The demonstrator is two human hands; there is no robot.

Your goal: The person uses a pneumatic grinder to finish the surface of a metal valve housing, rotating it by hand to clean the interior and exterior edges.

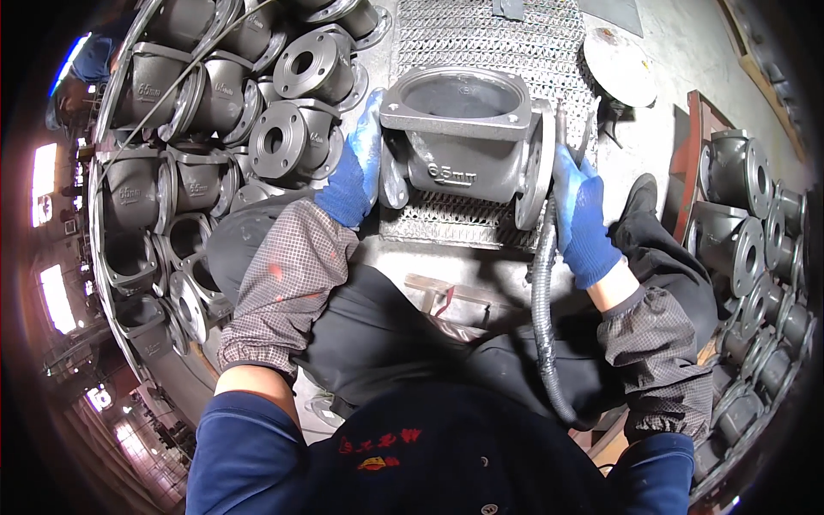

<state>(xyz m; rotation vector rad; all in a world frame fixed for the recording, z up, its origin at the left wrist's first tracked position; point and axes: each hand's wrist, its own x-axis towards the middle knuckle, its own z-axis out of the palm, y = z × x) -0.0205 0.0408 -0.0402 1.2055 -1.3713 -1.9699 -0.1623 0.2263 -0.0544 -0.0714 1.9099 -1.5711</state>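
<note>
A dark grey cast-iron valve body [459, 154] sits on a metal mesh mat in front of me, its oval opening facing up and round flanges at both sides. My left hand [360, 159], in a blue and white coated glove, lies along the left flange and holds it, fingers pointing away from me. Beside the right flange, my right hand [577, 202], gloved alike, is closed round a slim dark rod-shaped tool [561, 124]. A grey corrugated hose [542, 300] runs from by this hand down toward my lap. The glove hides much of the tool.
Similar valve bodies [210, 94] are stacked at the left, with more castings [730, 240] behind a reddish board [692, 154] at the right. The mesh mat [481, 39] extends beyond the casting. A pale round disc [618, 67] stands at the far right. My legs flank the work area.
</note>
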